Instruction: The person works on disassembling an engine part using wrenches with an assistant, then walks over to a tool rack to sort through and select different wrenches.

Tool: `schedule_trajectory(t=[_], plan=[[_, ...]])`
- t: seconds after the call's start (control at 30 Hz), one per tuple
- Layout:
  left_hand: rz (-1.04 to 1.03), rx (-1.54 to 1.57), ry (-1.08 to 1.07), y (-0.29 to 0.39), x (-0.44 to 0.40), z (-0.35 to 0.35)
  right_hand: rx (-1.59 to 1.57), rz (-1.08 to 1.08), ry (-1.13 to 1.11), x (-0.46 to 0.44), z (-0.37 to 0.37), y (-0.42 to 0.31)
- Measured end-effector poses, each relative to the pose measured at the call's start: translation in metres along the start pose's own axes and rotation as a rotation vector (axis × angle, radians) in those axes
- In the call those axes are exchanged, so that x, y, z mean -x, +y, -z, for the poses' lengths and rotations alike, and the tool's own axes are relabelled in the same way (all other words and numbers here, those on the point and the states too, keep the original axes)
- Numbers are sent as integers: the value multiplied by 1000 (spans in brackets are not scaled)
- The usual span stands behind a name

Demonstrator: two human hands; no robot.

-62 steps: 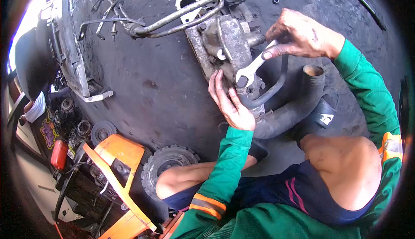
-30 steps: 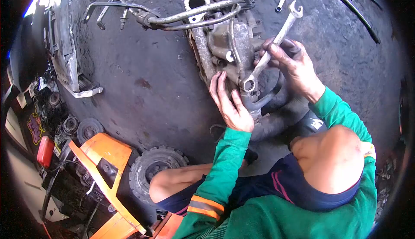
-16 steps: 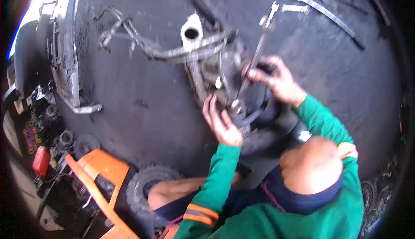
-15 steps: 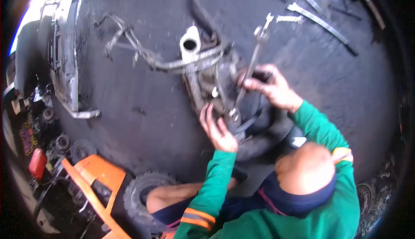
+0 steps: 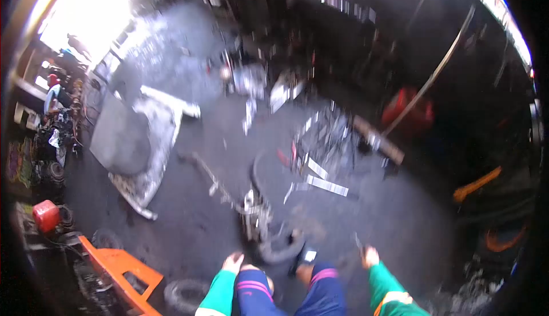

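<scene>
My right hand (image 5: 371,257) is out to the right above the floor, its fingers wrapped round a wrench (image 5: 358,240) whose metal end sticks up, blurred. My left hand (image 5: 233,262) is by my left knee, smeared by motion, and its fingers do not show clearly. In front of my feet lies a greasy metal engine part (image 5: 255,216) with a thick black hose (image 5: 260,170) curving away behind it. Neither hand touches the part.
Several tools (image 5: 327,185) lie scattered beyond the part. To the left stand a large pale panel (image 5: 157,127), an orange frame (image 5: 123,267), a tyre (image 5: 186,294) and a red container (image 5: 46,215). A red object (image 5: 407,110) sits at the back right.
My view has swung up and out across the workshop. Both hands have come away from the engine part, the right one moving off to the right with the wrench.
</scene>
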State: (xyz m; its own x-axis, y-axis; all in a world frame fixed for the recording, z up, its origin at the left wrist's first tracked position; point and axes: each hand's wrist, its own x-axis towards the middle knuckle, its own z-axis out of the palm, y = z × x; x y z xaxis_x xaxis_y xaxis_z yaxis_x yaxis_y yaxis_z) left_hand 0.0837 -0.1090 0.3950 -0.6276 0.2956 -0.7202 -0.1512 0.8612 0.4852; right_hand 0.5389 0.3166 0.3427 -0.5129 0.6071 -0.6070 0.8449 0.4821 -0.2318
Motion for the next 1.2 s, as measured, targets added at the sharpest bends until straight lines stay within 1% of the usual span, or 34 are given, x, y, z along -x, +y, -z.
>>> schedule_trajectory(t=[0.03, 0.07, 0.1, 0.17, 0.2, 0.23, 0.27, 0.3, 0.33, 0.37, 0.4, 0.43, 0.47, 0.5, 0.53, 0.57, 0.6, 0.63, 0.7, 0.73, 0.77, 0.8, 0.83, 0.87, 0.9, 0.93, 0.97, 1.0, 1.03, 1.1, 1.13, 1.17, 1.2], plan=[[15, -3, 21, 51, 35, 21, -2, -159, -157, 20, 36, 17], [-4, 19, 55, 29, 36, 21, 68, -301, -218, 32, 29, 60], [80, 88, 57, 66, 66, 36, -43, -514, -269, 56, 88, 42], [93, 125, 78, 83, 82, 44, 100, -584, -416, 77, 146, 45], [79, 140, 60, 89, 87, 43, 82, -631, -320, 77, 161, 44], [40, 56, 95, 115, 100, 46, 75, -683, -248, 78, 175, 42], [38, 204, 5, 106, 96, 40, -29, -739, -144, 74, 181, 41], [118, 119, 8, 111, 94, 35, -119, -735, -161, 67, 200, 32], [152, 57, 17, 135, 98, 37, -195, -811, -151, 51, 208, 24], [110, 38, -28, 139, 81, 31, -162, -736, -94, 32, 212, 20], [64, 17, -74, 150, 58, 28, -172, -603, -6, 18, 218, 12], [32, -25, -132, 157, 46, 37, -204, -533, 95, 3, 221, -5], [74, -41, -136, 170, 20, 44, -358, -541, -54, -15, 231, -17], [115, -43, -140, 189, -9, 41, -503, -545, -194, -36, 258, -34], [80, -136, -213, 213, -51, 45, -467, -510, 8, -56, 280, -62], [75, -160, -176, 243, -92, 54, -430, -481, 193, -63, 292, -93], [72, -185, -138, 283, -130, 66, -410, -469, 280, -76, 319, -134], [69, -209, -101, 342, -160, 84, -387, -456, 365, -93, 350, -165], [-199, 100, 87, 488, -200, 118, -667, -418, 282, -144, 385, -178], [-386, -10, 192, 551, -216, 133, -633, -337, 364, -161, 413, -197], [-365, 92, 67, 612, -219, 147, -601, -260, 444, -180, 442, -217], [-504, -34, 76, 674, -218, 156, -654, -232, 358, -196, 497, -246], [-635, -98, 21, 732, -220, 157, -651, -130, 344, -224, 536, -262], [-872, -258, -14, 778, -224, 155, -645, -36, 329, -248, 567, -275], [-1045, -408, -136, 825, -225, 154, -637, 51, 303, -266, 597, -289], [-1104, -466, -367, 867, -233, 150, -514, 109, 407, -283, 633, -313], [-1444, -418, -241, 892, -238, 142, -436, 207, 405, -319, 637, -311], [-1431, -434, -317, 926, -234, 142, -347, 230, 344, -335, 684, -337], [-1405, -449, -399, 954, -230, 147, -385, 288, 311, -384, 668, -325], [-1130, -603, -620, 991, -254, 147, -440, 518, 227, -417, 767, -383], [-1043, -536, -581, 988, -277, 143, -468, 532, 125, -440, 792, -397], [-981, -579, -484, 986, -302, 133, -489, 558, 38, -477, 820, -403], [-892, -450, -483, 984, -337, 126, -454, 526, -82, -511, 836, -411]])
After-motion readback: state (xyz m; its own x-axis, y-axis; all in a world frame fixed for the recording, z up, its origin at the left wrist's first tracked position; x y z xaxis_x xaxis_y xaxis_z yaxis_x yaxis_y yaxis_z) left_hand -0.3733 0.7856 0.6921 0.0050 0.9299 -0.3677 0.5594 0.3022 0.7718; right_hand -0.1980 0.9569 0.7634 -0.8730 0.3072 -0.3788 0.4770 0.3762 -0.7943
